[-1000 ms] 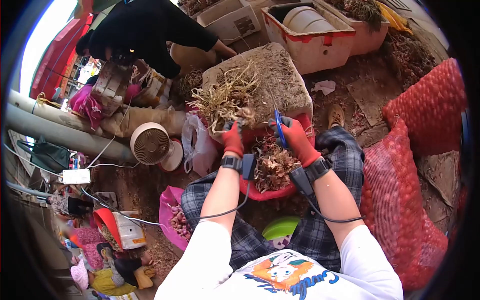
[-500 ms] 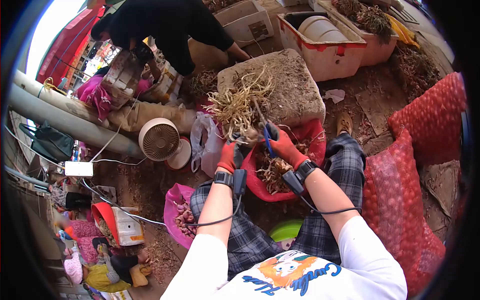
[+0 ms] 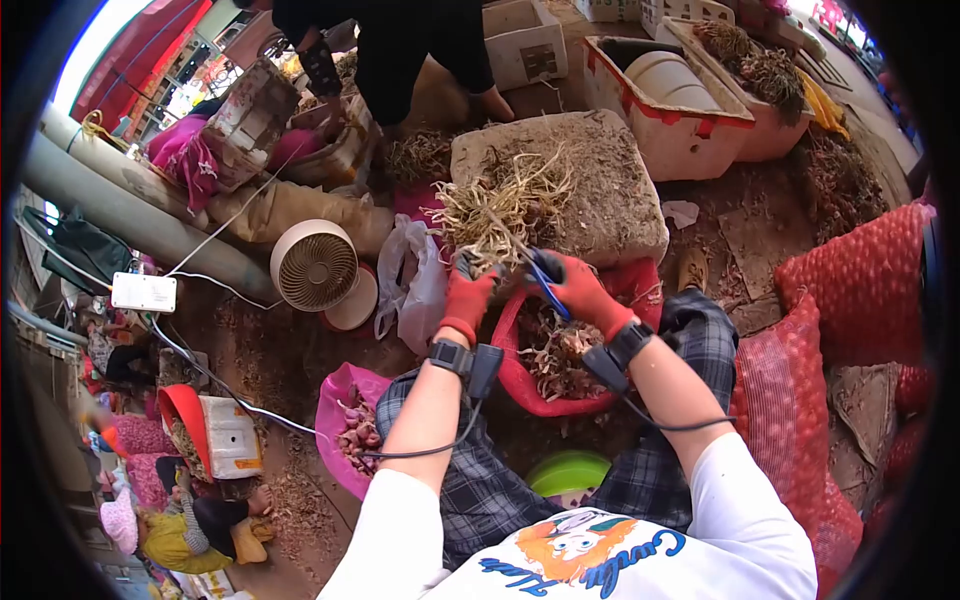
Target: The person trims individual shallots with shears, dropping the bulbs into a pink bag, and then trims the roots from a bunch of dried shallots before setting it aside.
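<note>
My right hand (image 3: 582, 292), in a red and black glove, grips a pair of scissors (image 3: 545, 278) by its blue handles. The blades point up and left into a tangle of dry, straw-coloured stalks (image 3: 515, 205). At the near edge of that tangle, my left hand (image 3: 468, 300), gloved the same way, has its fingers closed around stalk ends; any bulb there is hidden. The stalks lie on a dirt-covered foam block (image 3: 600, 185). Below my hands stands a red bag (image 3: 548, 405) holding trimmed bulbs and dry scraps.
A pink bag (image 3: 330, 415) of shallots lies by my left leg, with a green basin (image 3: 570, 470) between my legs. Full red mesh sacks (image 3: 775, 390) lean at right. A fan (image 3: 315, 265) stands left. A person in black (image 3: 400, 50) works beyond the foam block.
The view has shifted slightly. My left hand has moved up against the stalks, and the scissors stay in my right hand. The person in black has shifted, with the head now almost out of view.
</note>
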### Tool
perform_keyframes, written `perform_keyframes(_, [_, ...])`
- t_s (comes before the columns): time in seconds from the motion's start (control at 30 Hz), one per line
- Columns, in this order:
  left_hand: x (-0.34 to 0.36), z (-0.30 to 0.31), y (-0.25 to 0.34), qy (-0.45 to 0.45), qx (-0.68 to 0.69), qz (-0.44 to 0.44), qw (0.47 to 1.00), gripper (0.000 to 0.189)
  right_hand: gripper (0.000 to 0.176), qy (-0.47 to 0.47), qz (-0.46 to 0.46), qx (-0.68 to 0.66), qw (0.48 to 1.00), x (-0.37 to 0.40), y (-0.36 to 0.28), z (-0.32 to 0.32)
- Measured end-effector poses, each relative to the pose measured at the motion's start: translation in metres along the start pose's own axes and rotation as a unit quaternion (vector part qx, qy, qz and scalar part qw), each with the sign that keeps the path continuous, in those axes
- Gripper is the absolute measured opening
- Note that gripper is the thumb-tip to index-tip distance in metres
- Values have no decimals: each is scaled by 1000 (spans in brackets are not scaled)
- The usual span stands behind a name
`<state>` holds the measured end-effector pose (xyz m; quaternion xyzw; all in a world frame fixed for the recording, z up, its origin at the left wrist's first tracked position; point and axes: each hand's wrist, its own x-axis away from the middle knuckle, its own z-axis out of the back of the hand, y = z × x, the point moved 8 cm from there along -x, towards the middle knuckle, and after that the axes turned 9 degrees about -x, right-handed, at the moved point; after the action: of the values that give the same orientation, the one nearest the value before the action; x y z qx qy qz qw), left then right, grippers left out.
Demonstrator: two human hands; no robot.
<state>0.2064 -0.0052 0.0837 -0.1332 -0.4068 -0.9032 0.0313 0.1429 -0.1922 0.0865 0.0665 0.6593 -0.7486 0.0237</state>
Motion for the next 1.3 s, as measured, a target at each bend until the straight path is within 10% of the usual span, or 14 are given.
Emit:
perform_keyframes(0.13, [-66, -7, -75, 72, 221, -92, 968, 42, 34, -6, 62, 84, 994, -57, -50, -11])
perform_keyframes(0.2, [-57, -5, -74, -30, 276, -127, 952, 31, 30, -87, -29, -43, 995, -68, -27, -22])
perform_keyframes(0.27, [-58, -14, -79, -62, 592, 11, 803, 27, 34, -164, -152, -102, 969, -53, 8, -16])
perform_keyframes(0.43, [-88, -10, -87, -42, 588, 44, 807, 28, 39, -235, -297, -12, 926, 2, 48, 22])
perform_keyframes(0.53, [-104, -31, -103, -28, 466, -7, 884, 29, 51, -209, -180, 176, 945, -25, 40, 6])
perform_keyframes(0.63, [-57, -9, -50, -2, 333, -61, 941, 29, 60, -4, -54, 328, 943, -65, 61, 10])
perform_keyframes(0.67, [-41, 2, -30, 10, 308, -69, 949, 28, 62, -12, -171, 252, 952, -66, 60, 18])
perform_keyframes(0.93, [-63, -69, -68, -226, 454, -4, 862, 21, 65, 145, -192, 393, 888, -55, 66, 115])
perform_keyframes(1.07, [-41, -69, -49, -212, 318, -179, 907, 24, 69, 29, -186, 406, 894, -42, 69, 116])
perform_keyframes(1.17, [-42, -94, -67, -320, 530, 59, 783, 22, 63, -99, -237, 284, 924, -6, 43, 108])
perform_keyframes(1.3, [-16, -76, -44, -294, 555, 129, 767, 17, 48, -203, -330, 22, 922, 58, 40, 88])
